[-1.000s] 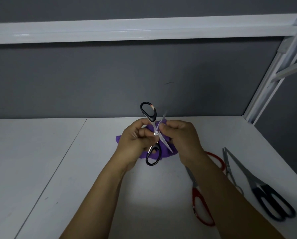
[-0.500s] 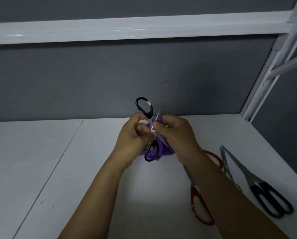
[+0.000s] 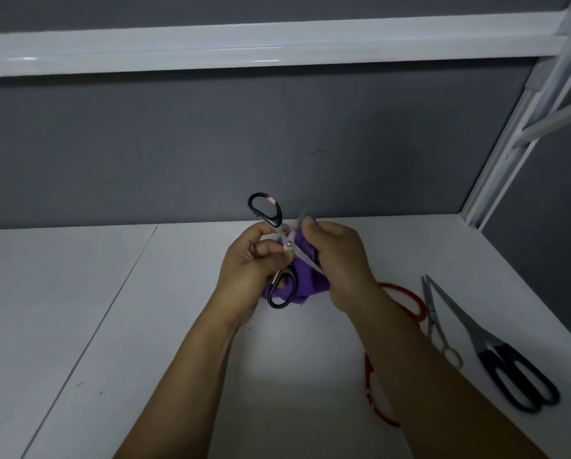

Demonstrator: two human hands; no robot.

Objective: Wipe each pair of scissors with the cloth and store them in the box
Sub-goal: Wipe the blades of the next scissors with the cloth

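Black-handled scissors (image 3: 288, 244) are held above the white surface (image 3: 145, 326), spread open in an X. The left hand (image 3: 251, 266) curls its fingers and thumb round them just below the pivot. The right hand (image 3: 340, 260) has the purple cloth (image 3: 305, 279) bunched in its curled fingers and pinches the upper blade through it. Over the last second that pinch has slid from the pivot up to just short of the blade's tip, while the left hand's grip has stayed put. This wiping stroke looks nearly finished, with the lower blade probably still to do. To the right of the held pair, red-handled scissors (image 3: 406, 299), thin silver scissors (image 3: 431, 313) and large dark-handled scissors (image 3: 496, 356) lie on the surface, apparently unwiped. No box is in view.
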